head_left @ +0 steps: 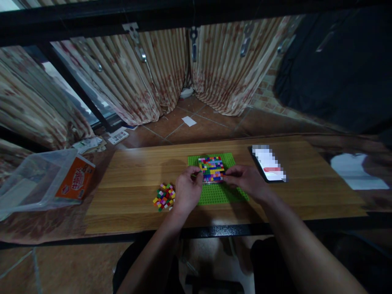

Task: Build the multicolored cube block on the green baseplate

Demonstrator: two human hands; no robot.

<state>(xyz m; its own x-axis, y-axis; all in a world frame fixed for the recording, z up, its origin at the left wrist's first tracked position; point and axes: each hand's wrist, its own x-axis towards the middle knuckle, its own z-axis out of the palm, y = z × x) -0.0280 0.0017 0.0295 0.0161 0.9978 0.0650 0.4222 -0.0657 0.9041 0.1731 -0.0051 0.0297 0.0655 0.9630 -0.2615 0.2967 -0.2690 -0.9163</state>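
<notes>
A panel of many-coloured toy bricks (212, 166) is built up on a green studded baseplate (217, 195). At the panel's left edge is my left hand (187, 188), its fingers pinched together. What lies between those fingertips is too small and covered to name. My right hand (246, 179) is at the panel's lower right corner, thumb and forefinger drawn together against the edge. Whether a brick sits in that pinch is hidden. Just left of my left hand lies a pile of loose coloured bricks (164, 197), partly covered by the hand.
Everything stands on a low wooden table (128, 183). A phone (268, 164) with a lit screen lies right of the baseplate. A clear plastic bin (36, 175) with an orange packet (76, 179) is beyond the left end. White paper (358, 170) lies at the right.
</notes>
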